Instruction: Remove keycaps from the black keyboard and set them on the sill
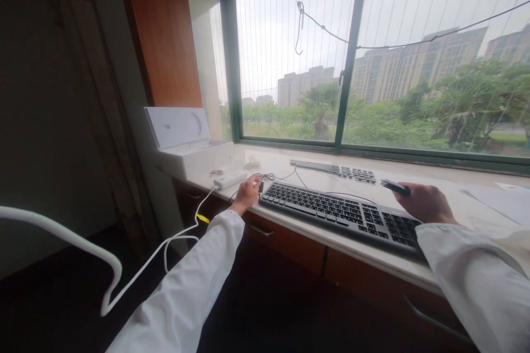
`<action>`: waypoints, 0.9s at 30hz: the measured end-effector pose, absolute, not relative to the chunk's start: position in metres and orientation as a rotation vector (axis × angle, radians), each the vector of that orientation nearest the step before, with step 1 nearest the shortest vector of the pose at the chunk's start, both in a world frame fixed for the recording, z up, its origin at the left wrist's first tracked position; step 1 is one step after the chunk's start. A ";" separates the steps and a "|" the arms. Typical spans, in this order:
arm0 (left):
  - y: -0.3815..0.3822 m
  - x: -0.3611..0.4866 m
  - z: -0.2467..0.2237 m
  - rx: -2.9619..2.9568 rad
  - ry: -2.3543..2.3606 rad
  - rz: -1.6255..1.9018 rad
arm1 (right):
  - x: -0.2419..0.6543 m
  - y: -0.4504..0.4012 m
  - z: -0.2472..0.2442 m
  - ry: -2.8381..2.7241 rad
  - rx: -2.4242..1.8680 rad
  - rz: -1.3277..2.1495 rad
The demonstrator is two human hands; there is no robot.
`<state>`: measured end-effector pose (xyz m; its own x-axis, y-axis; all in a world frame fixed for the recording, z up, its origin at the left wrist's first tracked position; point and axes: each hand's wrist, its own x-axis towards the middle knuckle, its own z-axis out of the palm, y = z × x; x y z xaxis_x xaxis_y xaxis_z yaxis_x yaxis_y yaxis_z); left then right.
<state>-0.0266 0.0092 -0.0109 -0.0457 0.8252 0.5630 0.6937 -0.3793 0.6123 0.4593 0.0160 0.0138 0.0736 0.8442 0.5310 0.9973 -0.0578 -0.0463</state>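
A black keyboard [314,207] lies along the front edge of the white counter, many of its key positions showing light marks. By its left end, my left hand [247,194] is closed with the fingertips on a small black piece [260,187], whose kind I cannot make out. A thin dark cable [285,177] runs from near these fingers behind the keyboard. Over the keyboard's right end, my right hand [428,202] is wrapped round a short dark object [396,187] pointing left; its kind is unclear. Behind the keyboard lie rows of loose dark keycaps [358,174].
An open white box [199,159] stands at the counter's left end. Nearby are a white power strip [230,178] and its white cord [149,273], which hangs over the edge. Papers [501,201] lie at the right. A window [290,66] backs the counter [265,153].
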 end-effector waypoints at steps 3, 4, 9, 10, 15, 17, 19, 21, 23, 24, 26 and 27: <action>0.011 -0.027 -0.013 2.023 1.591 1.434 | 0.462 0.018 0.012 -1.832 -1.968 -0.502; 0.011 -0.028 -0.013 2.028 1.574 1.449 | 0.463 0.019 0.012 -1.828 -1.967 -0.493; 0.011 -0.030 -0.014 2.146 1.513 1.539 | 0.462 0.019 0.012 -1.814 -1.946 -0.471; 0.010 -0.030 -0.014 2.156 1.511 1.555 | 0.462 0.018 0.012 -1.816 -1.942 -0.472; 0.010 -0.030 -0.014 2.142 1.504 1.616 | 0.462 0.019 0.012 -1.816 -1.938 -0.465; 0.010 -0.030 -0.015 2.125 1.507 1.637 | 0.464 0.021 0.010 -1.822 -1.925 -0.472; 0.010 -0.030 -0.015 2.133 1.510 1.636 | 0.466 0.022 0.009 -1.824 -1.918 -0.487; 0.010 -0.030 -0.015 2.162 1.507 1.610 | 0.466 0.023 0.008 -1.826 -1.922 -0.502; 0.010 -0.030 -0.015 2.187 1.502 1.566 | 0.466 0.022 0.008 -1.825 -1.930 -0.507; 0.010 -0.030 -0.016 2.193 1.499 1.544 | 0.465 0.022 0.008 -1.826 -1.934 -0.504; 0.010 -0.030 -0.016 2.200 1.489 1.503 | 0.464 0.021 0.009 -1.826 -1.940 -0.496; 0.010 -0.030 -0.017 2.203 1.483 1.485 | 0.464 0.021 0.009 -1.828 -1.943 -0.493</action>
<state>-0.0296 0.0097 -0.0168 0.0510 0.7524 0.6567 0.6556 -0.5213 0.5463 0.4638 0.0211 0.0091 0.0699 0.8457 0.5291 0.9971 -0.0424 -0.0639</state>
